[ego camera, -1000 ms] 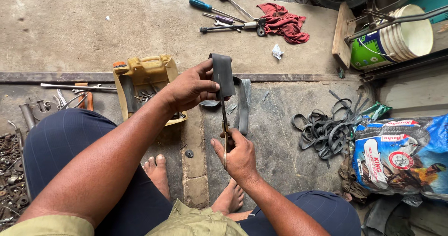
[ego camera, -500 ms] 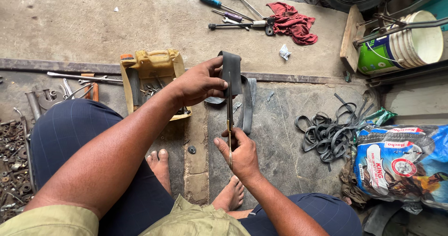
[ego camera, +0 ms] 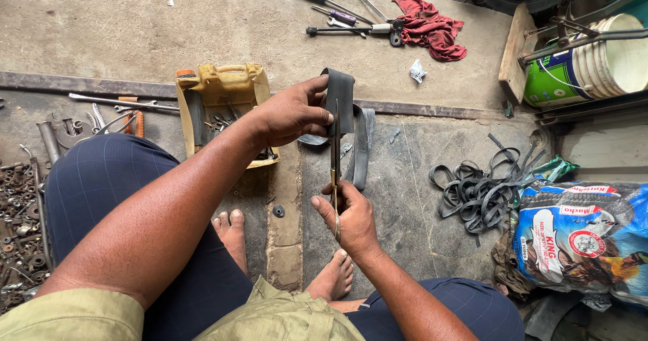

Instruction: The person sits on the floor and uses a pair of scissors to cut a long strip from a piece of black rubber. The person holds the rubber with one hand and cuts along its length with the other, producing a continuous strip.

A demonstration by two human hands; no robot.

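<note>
The left hand (ego camera: 290, 115) pinched the top of a black rubber strip (ego camera: 339, 101), held upright above the concrete floor (ego camera: 135, 24). Below it, the right hand (ego camera: 351, 216) was closed around scissors (ego camera: 335, 179), blades rising along the strip. A yellow cut-open can (ego camera: 223, 88) sat just left; loose rubber strips (ego camera: 479, 186) lay well right.

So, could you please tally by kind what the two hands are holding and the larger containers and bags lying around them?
Black rubber tube strip, in the left hand: 1
Scissors, in the right hand: 1
Yellow cut-open jerrycan: 1
Buckets, a nested stack on its side: count unclear
Printed blue sack: 1
Red rag: 1
Total: 5, plus the bucket stack
</note>
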